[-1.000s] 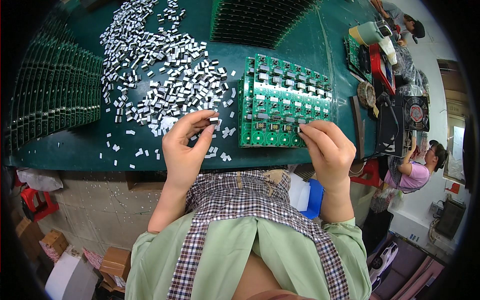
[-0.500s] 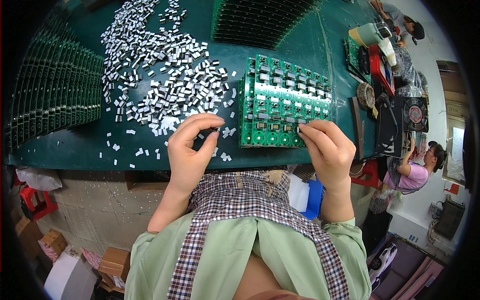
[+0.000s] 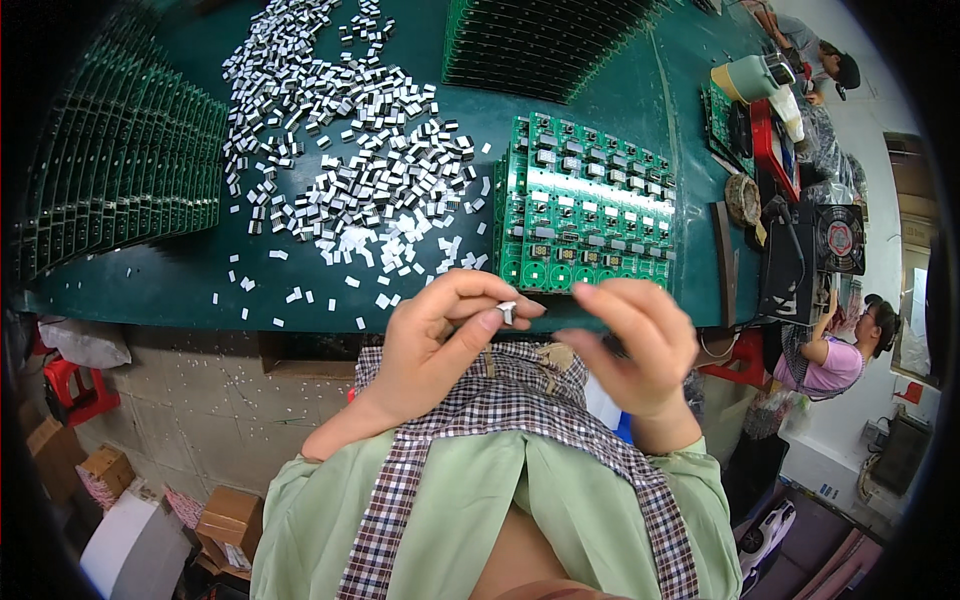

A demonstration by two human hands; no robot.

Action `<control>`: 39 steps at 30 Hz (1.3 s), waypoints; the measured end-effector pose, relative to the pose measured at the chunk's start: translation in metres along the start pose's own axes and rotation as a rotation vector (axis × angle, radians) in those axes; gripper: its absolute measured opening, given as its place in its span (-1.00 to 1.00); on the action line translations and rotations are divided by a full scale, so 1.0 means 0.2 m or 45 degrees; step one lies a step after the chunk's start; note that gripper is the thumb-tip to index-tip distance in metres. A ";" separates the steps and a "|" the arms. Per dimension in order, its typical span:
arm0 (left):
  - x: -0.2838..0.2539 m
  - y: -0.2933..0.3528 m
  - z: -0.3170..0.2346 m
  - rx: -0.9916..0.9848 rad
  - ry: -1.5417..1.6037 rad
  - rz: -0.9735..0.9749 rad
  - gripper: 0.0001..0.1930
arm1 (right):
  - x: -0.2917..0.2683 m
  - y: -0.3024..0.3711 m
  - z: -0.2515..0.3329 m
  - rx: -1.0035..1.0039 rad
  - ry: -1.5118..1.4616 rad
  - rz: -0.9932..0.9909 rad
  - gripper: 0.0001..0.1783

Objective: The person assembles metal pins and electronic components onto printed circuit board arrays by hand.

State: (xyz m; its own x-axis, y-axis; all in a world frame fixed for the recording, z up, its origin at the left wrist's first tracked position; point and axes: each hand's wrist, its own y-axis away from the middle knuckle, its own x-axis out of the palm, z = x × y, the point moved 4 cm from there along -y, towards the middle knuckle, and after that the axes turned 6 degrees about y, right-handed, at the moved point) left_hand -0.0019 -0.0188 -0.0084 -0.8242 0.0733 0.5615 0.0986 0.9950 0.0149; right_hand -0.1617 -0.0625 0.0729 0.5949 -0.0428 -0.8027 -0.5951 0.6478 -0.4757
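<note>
Between the thumb and fingers of my left hand [image 3: 440, 335] is a small display module [image 3: 507, 312], its pale side showing. My right hand [image 3: 640, 345] hovers just beside it, thumb and index finger apart, slightly blurred, with nothing visible in the grip. Both hands are in front of the table's near edge. Just beyond them lies a stack of green circuit boards [image 3: 525, 205] carrying rows of small components. In its near row several digit displays [image 3: 568, 255] show uncovered faces. Left of the stack spreads a large pile of black-and-white display modules [image 3: 400, 170].
Loose white film pieces [image 3: 382, 300] are scattered on the green table [image 3: 130, 290]. Upright racks of green boards [image 3: 130, 160] stand at left and more boards [image 3: 540, 45] at the back. A red tray [image 3: 772, 150] and a fan [image 3: 838, 240] are at right; two people work beyond.
My left hand has moved right and nearer, away from the pile, with a module pinched in it. My right hand has left the board's near row and its fingers have parted.
</note>
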 end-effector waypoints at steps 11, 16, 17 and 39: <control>0.03 0.03 0.03 0.164 -0.358 0.094 -0.71 | 0.15 0.07 0.02 0.305 -0.401 0.019 -0.63; 0.05 0.03 0.00 0.461 -0.664 0.055 -0.73 | 0.13 0.12 0.01 0.226 -0.406 -0.034 -0.67; 0.05 0.02 0.00 0.460 -0.666 0.055 -0.73 | 0.14 0.13 0.00 0.242 -0.476 -0.042 -0.68; 0.02 0.00 0.03 0.183 -0.395 -0.006 -0.86 | 0.16 0.15 0.02 -0.093 -0.135 -0.195 -0.74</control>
State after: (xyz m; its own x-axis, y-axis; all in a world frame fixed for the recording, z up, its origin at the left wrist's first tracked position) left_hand -0.0093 -0.0189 -0.0111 -0.9571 0.0640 0.2827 0.0332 0.9931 -0.1125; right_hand -0.1584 -0.0418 0.0352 0.7329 -0.0537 -0.6782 -0.5286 0.5826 -0.6174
